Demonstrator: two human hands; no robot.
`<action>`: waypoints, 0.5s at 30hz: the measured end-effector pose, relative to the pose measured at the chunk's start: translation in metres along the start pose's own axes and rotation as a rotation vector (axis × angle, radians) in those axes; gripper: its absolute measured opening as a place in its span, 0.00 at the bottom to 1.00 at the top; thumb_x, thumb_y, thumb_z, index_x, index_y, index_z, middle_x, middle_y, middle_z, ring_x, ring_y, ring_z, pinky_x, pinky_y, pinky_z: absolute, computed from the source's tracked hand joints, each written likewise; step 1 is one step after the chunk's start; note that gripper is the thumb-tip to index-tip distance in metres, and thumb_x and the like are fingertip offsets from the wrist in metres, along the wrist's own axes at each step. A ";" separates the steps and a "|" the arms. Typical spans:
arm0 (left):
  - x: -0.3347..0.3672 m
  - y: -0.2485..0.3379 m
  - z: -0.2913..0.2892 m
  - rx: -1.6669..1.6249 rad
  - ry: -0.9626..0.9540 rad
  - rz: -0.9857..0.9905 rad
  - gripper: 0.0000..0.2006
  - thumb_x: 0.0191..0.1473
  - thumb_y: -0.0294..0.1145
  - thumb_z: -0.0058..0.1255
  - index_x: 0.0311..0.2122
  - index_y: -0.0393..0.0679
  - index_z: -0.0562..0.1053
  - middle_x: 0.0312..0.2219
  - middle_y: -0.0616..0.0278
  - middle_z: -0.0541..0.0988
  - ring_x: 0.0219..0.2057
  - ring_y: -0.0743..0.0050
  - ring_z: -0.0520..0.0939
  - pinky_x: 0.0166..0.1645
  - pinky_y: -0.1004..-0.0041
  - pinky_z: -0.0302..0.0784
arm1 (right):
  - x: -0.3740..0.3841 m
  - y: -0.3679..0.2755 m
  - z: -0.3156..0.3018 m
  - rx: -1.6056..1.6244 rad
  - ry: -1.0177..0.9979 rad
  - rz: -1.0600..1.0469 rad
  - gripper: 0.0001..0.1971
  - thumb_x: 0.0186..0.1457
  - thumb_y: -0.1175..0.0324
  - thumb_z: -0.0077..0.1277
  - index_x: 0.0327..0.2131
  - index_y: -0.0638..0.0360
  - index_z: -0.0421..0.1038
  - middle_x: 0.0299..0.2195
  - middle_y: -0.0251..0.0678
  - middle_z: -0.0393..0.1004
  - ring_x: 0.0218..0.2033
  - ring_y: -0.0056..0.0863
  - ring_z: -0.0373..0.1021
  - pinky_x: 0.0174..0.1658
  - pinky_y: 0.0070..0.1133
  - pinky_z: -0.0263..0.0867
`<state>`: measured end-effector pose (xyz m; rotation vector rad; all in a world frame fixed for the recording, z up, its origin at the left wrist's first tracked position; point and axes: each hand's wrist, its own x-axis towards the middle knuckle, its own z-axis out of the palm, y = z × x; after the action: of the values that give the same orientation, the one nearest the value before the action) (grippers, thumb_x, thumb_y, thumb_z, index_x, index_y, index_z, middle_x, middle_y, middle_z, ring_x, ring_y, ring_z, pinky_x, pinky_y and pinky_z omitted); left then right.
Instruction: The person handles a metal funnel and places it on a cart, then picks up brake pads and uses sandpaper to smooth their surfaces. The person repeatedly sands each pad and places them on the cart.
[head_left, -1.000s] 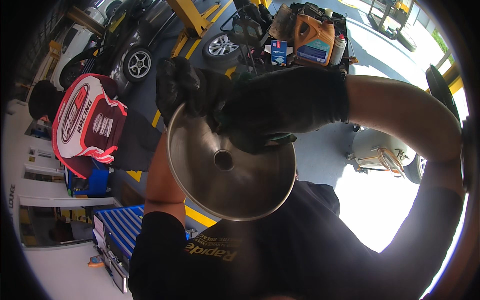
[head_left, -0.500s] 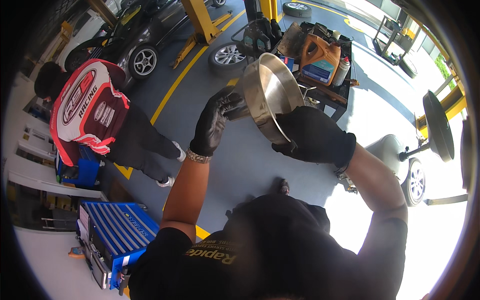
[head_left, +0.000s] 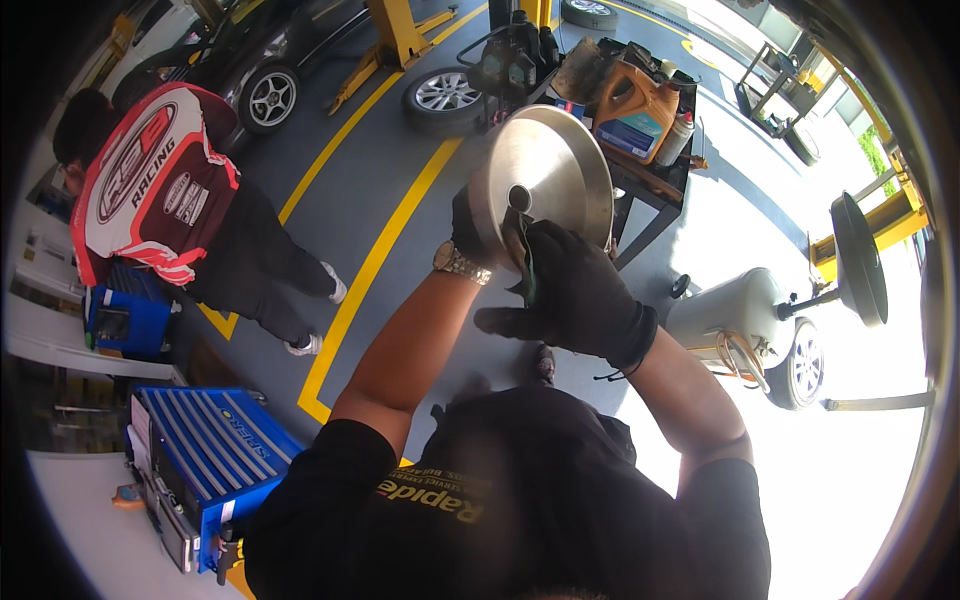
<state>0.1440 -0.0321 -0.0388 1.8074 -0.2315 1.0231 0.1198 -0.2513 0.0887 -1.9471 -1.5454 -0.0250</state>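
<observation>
A wide steel funnel (head_left: 560, 165) is tilted so that its inside and round centre hole show. My left hand (head_left: 468, 230), in a black glove, grips it from behind; most of the fingers are hidden by the bowl. In front of the bowl is my right hand (head_left: 580, 285), also black-gloved, with a dark cloth (head_left: 520, 255) pinched at the fingertips. The upper end of the cloth reaches the edge of the hole. The right thumb sticks out to the left.
Beyond the funnel stands a black cart (head_left: 660, 195) bearing an orange oil jug (head_left: 635, 110) and a spray can (head_left: 675, 140). A person (head_left: 160, 190) is at the left, above a blue tool cabinet (head_left: 215, 440). A grey tank (head_left: 730, 310) stands at right.
The funnel has turned so its inside faces me. My left hand has gone behind it. My right hand has left the rim and moved to the centre hole with the cloth.
</observation>
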 end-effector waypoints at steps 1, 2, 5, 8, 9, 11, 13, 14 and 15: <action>0.004 0.001 0.002 -0.242 0.002 -0.086 0.29 0.49 0.45 0.67 0.53 0.41 0.77 0.43 0.50 0.83 0.44 0.51 0.86 0.47 0.60 0.83 | -0.006 -0.001 -0.005 0.021 -0.005 -0.045 0.33 0.54 0.51 0.66 0.57 0.63 0.72 0.56 0.51 0.74 0.57 0.49 0.73 0.61 0.41 0.69; 0.004 0.005 0.000 -0.447 -0.015 -0.180 0.29 0.49 0.45 0.67 0.54 0.41 0.76 0.44 0.50 0.83 0.45 0.52 0.85 0.48 0.60 0.83 | -0.012 -0.002 -0.009 0.048 -0.015 -0.092 0.35 0.53 0.53 0.66 0.60 0.62 0.70 0.59 0.51 0.72 0.60 0.50 0.71 0.64 0.42 0.67; 0.010 0.020 -0.014 -0.855 -0.235 -0.425 0.30 0.51 0.46 0.65 0.55 0.41 0.74 0.46 0.50 0.82 0.47 0.52 0.85 0.49 0.60 0.82 | -0.020 0.029 -0.043 -0.138 -0.193 -0.356 0.33 0.50 0.57 0.66 0.59 0.59 0.72 0.60 0.48 0.72 0.64 0.48 0.67 0.70 0.47 0.59; 0.018 0.028 -0.026 -0.950 -0.444 -0.543 0.30 0.53 0.47 0.64 0.57 0.41 0.73 0.48 0.50 0.80 0.49 0.53 0.84 0.51 0.60 0.82 | 0.001 0.064 -0.077 -0.407 -0.249 -0.530 0.19 0.59 0.63 0.59 0.53 0.56 0.77 0.61 0.42 0.72 0.66 0.41 0.65 0.69 0.39 0.63; 0.021 0.028 -0.026 -0.966 -0.492 -0.560 0.31 0.54 0.47 0.63 0.58 0.41 0.72 0.49 0.50 0.80 0.49 0.54 0.83 0.51 0.60 0.82 | 0.010 0.076 -0.090 -0.434 -0.253 -0.567 0.17 0.62 0.65 0.57 0.53 0.56 0.77 0.62 0.40 0.72 0.67 0.39 0.65 0.70 0.36 0.63; 0.025 0.024 -0.018 -0.986 -0.556 -0.582 0.31 0.55 0.48 0.62 0.59 0.41 0.71 0.50 0.50 0.79 0.50 0.54 0.83 0.52 0.60 0.81 | 0.024 0.069 -0.113 -0.277 -0.236 -0.485 0.19 0.64 0.67 0.55 0.58 0.52 0.74 0.63 0.36 0.70 0.68 0.32 0.64 0.70 0.31 0.63; 0.027 0.022 -0.016 -0.986 -0.563 -0.591 0.31 0.56 0.48 0.61 0.60 0.41 0.69 0.51 0.50 0.78 0.52 0.55 0.82 0.53 0.60 0.81 | 0.029 0.070 -0.118 -0.256 -0.278 -0.350 0.21 0.66 0.66 0.53 0.62 0.51 0.71 0.65 0.35 0.69 0.67 0.31 0.65 0.69 0.29 0.64; 0.026 0.019 -0.018 -0.978 -0.553 -0.594 0.32 0.57 0.48 0.61 0.61 0.41 0.69 0.52 0.50 0.78 0.52 0.55 0.82 0.54 0.59 0.81 | 0.029 0.067 -0.122 -0.268 -0.281 -0.334 0.22 0.67 0.67 0.53 0.63 0.52 0.71 0.66 0.35 0.68 0.67 0.31 0.65 0.68 0.29 0.65; 0.025 0.018 -0.021 -0.963 -0.536 -0.589 0.32 0.57 0.49 0.61 0.61 0.41 0.68 0.53 0.50 0.78 0.53 0.55 0.81 0.54 0.59 0.81 | 0.021 0.058 -0.119 -0.330 -0.222 -0.325 0.22 0.67 0.68 0.53 0.63 0.52 0.71 0.66 0.36 0.68 0.66 0.31 0.66 0.68 0.29 0.65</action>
<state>0.1379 -0.0164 -0.0056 1.0862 -0.3985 -0.0547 0.2209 -0.2974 0.1639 -1.9711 -2.1057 -0.2208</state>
